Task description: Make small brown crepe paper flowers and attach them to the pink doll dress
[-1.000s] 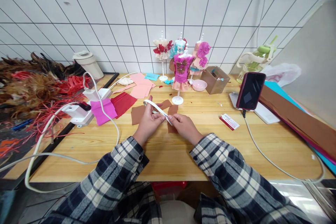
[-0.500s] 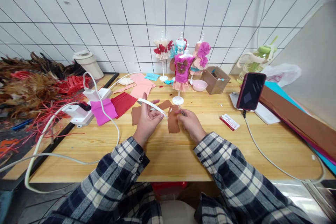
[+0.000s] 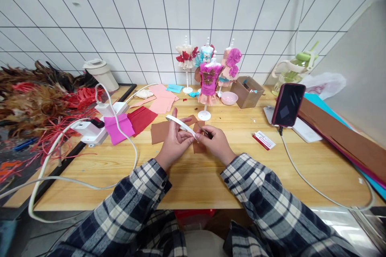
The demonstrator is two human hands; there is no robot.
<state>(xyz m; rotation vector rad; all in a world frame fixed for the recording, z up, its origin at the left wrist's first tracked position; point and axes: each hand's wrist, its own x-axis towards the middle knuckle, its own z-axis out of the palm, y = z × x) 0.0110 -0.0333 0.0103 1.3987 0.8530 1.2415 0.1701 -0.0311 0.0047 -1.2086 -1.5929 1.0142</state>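
Observation:
A thin white roll of tape [image 3: 183, 124] hangs round the fingers of my left hand [image 3: 172, 146], its thumb and fingertips closed near the tape's end. My right hand [image 3: 217, 144] meets it there, thumb and finger pinched at the loose end. Tucked in the right hand is a small dark tool, apparently scissors [image 3: 206, 133], mostly hidden by the fingers. Below the hands lies a brown crepe paper piece [image 3: 199, 150], partly covered. Another brown piece [image 3: 159, 132] rests to the left. Just beyond stands a small dress form in a magenta and peach paper dress [image 3: 208, 82].
More dressed forms [image 3: 186, 58] stand behind, beside a pink bowl [image 3: 229, 98] and a cardboard box [image 3: 249, 92]. Pink, red and magenta paper [image 3: 120, 127] lies left, near power strips and a looping white cable [image 3: 132, 144]. On the right are a propped phone [image 3: 288, 105] and a card [image 3: 264, 140].
My left hand has moved slightly right with the tape roll. My right hand has shifted left from the brown paper, and its fingers now pinch at the tape's end.

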